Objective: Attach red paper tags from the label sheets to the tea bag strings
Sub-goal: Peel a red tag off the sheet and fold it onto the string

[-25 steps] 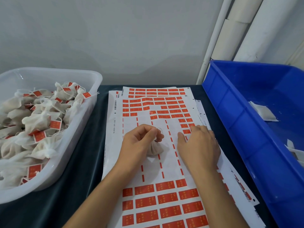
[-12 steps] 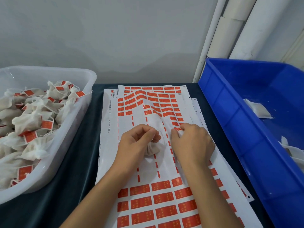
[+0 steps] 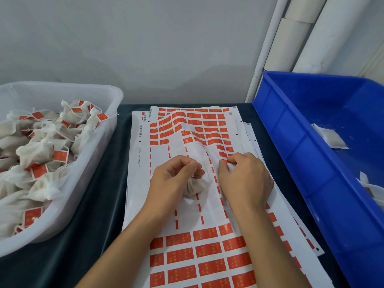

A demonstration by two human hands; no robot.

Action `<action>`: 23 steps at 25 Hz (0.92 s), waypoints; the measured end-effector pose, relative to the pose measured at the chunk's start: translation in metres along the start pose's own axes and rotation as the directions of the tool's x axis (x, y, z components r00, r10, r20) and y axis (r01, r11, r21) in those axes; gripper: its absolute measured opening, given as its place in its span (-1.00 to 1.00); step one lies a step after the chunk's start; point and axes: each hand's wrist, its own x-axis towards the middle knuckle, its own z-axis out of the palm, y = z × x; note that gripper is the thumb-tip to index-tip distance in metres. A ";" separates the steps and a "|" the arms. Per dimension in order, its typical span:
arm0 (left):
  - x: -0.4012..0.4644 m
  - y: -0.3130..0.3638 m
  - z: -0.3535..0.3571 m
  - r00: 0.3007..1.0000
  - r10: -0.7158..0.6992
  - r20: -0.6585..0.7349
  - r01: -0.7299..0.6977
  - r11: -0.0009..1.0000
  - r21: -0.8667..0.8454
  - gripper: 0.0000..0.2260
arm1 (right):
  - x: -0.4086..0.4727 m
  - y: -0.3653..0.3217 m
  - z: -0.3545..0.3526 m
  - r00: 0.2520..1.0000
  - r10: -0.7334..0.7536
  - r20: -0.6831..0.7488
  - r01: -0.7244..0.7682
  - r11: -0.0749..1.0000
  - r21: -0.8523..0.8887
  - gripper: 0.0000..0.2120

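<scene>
A stack of label sheets (image 3: pixel 187 246) with red paper tags lies on the dark table between two bins. My left hand (image 3: pixel 172 179) holds a small white tea bag (image 3: pixel 196 187) against the top sheet, its fingers curled over the bag's gathered top. My right hand (image 3: pixel 245 179) pinches a red tag (image 3: pixel 225 161) at the sheet's right side. The sheet bulges upward (image 3: pixel 187 129) beyond my hands. The tea bag's string is too thin to make out.
A clear plastic tub (image 3: pixel 99 154) at the left holds several tea bags with red tags attached. A blue bin (image 3: pixel 291 154) at the right holds a few white tea bags (image 3: pixel 330 138). White pipes (image 3: pixel 291 38) stand against the grey wall behind.
My right hand went from lying flat on the sheet to pinching a red tag and pulling it, so the sheet has lifted and buckled. My left hand kept the tea bag in place.
</scene>
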 end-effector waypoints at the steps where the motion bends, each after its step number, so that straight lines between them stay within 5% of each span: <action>1: 0.000 0.000 0.000 1.000 -0.001 -0.001 0.001 1.000 -0.004 -0.81 | 0.000 0.001 0.000 1.000 -0.002 -0.005 0.002 1.000 0.012 -0.62; 23: 0.001 0.001 0.000 1.000 -0.011 -0.006 0.011 1.000 -0.023 -0.80 | 0.007 0.004 -0.003 0.999 -0.013 0.040 0.011 0.999 0.048 -0.66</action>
